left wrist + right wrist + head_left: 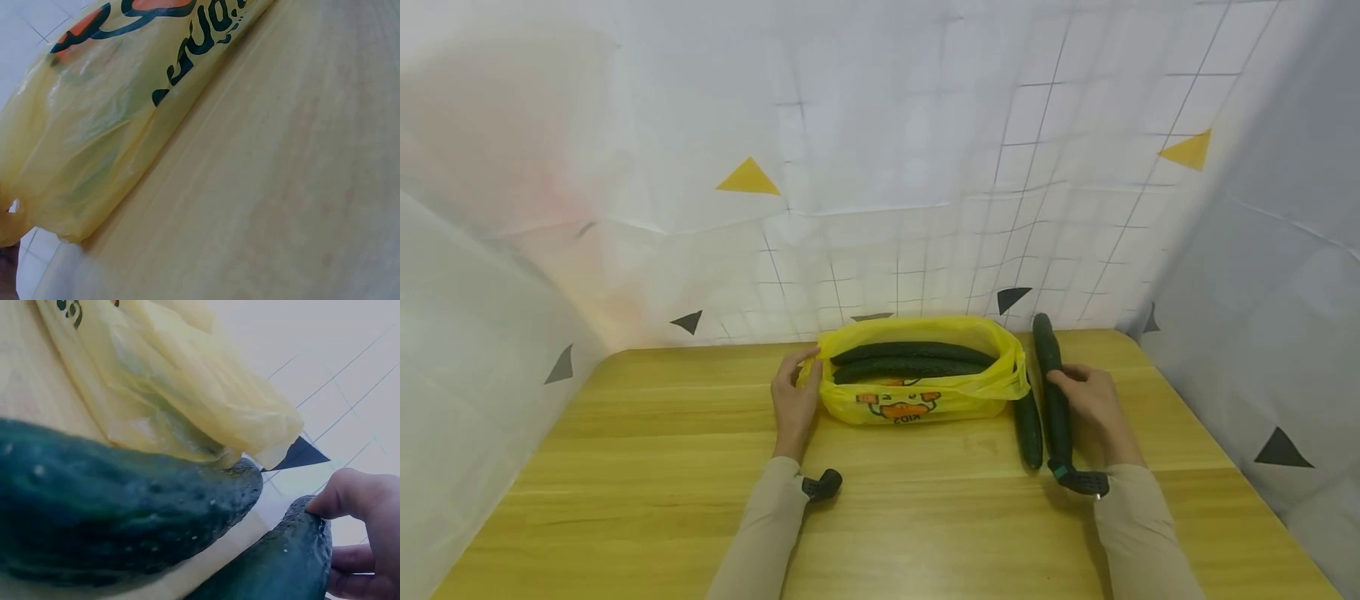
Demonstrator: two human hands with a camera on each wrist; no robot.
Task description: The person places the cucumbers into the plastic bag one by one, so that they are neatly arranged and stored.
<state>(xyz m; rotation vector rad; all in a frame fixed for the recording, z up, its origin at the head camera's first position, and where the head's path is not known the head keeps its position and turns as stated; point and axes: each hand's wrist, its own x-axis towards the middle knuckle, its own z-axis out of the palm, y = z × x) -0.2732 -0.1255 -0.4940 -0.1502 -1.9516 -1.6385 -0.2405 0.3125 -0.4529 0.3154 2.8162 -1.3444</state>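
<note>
A yellow plastic bag with a printed cartoon lies open on the table, two dark green cucumbers side by side within it. My left hand pinches the bag's left end; the left wrist view shows the bag's printed side close up. With thumb and fingers on either side, my right hand holds another cucumber just right of the bag, pointing away from me. Between that one and the bag lies one more cucumber, its far end against the yellow plastic in the right wrist view.
The wooden table runs back to a white sheet wall with grid lines and yellow and black triangles. Further sheets close off the left and right sides. Small black wrist cameras sit at both sleeve cuffs.
</note>
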